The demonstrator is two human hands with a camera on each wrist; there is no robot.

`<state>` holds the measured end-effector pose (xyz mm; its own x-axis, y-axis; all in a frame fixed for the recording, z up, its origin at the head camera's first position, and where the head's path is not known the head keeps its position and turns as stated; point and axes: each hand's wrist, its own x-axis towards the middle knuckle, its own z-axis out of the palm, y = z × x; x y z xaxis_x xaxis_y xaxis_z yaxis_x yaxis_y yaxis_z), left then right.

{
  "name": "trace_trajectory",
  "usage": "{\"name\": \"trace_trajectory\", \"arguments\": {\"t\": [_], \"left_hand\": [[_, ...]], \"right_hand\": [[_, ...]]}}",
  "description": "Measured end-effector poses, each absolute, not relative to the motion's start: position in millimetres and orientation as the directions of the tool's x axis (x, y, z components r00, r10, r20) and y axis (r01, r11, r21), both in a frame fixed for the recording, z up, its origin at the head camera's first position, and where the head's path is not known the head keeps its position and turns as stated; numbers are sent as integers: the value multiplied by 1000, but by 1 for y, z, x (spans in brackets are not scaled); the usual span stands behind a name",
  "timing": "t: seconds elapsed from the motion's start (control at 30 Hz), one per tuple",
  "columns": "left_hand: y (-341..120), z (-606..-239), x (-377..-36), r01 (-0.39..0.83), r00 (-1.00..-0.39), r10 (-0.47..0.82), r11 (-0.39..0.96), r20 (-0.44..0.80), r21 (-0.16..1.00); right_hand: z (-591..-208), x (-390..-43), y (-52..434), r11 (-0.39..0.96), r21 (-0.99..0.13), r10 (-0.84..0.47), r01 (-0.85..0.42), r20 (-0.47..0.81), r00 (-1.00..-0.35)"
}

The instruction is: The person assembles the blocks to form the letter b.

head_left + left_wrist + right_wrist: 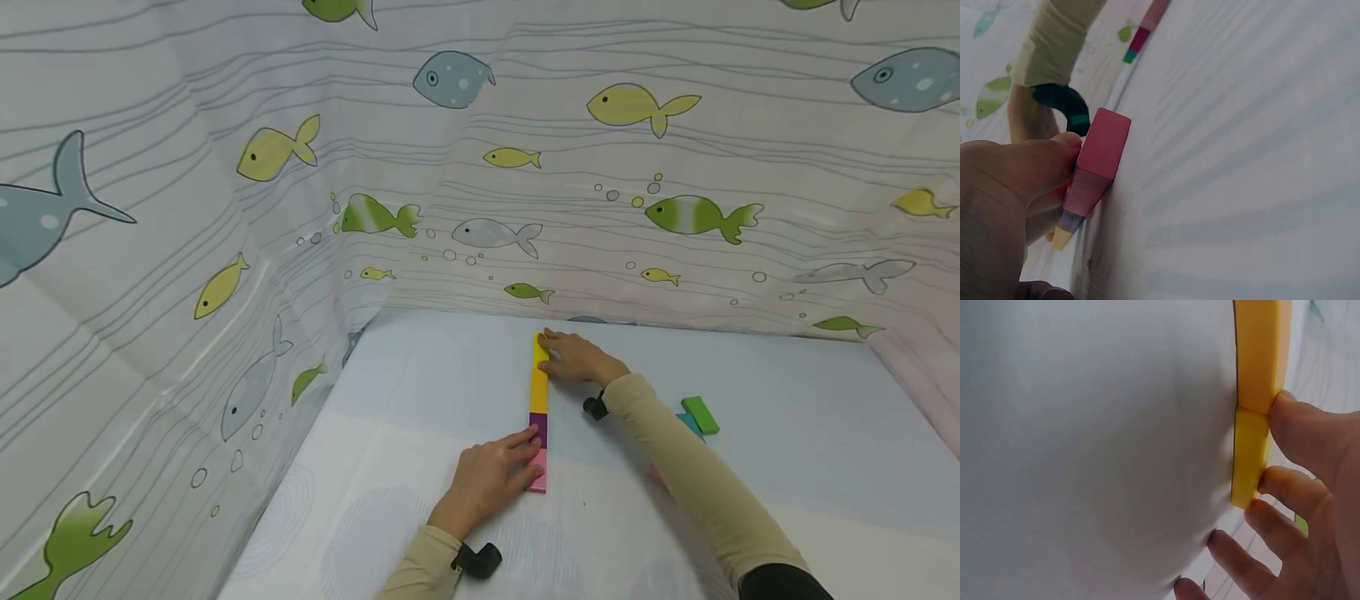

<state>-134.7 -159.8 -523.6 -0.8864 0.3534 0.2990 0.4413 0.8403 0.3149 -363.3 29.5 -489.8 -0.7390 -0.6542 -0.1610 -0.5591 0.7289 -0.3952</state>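
A straight row of blocks runs away from me on the table. Its near end is a pink block (536,483), followed by a purple block (537,420), a long orange-yellow block (539,390) and a short yellow block (1249,459) at the far end. My left hand (483,479) reaches in from the left, its thumb and fingertips touching the pink and purple blocks. From the right, my right hand (577,358) touches the far end, thumb by the seam between orange-yellow and yellow, other fingertips beside the yellow block. Its fingers are spread.
To the right lie a green block (701,414) and a blue block (691,424), the blue one partly behind my right sleeve. A pinkish piece (656,474) barely shows past the forearm. A fish-patterned curtain (480,192) rises along the table's back and left edges.
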Motion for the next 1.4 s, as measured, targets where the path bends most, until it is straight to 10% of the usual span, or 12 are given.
{"name": "trace_trajectory", "arguments": {"t": [1.4], "left_hand": [[-161, -526, -134, 435, -890, 356, 852, 286, 293]], "right_hand": [[-495, -354, 36, 681, -442, -686, -584, -109, -719]]}}
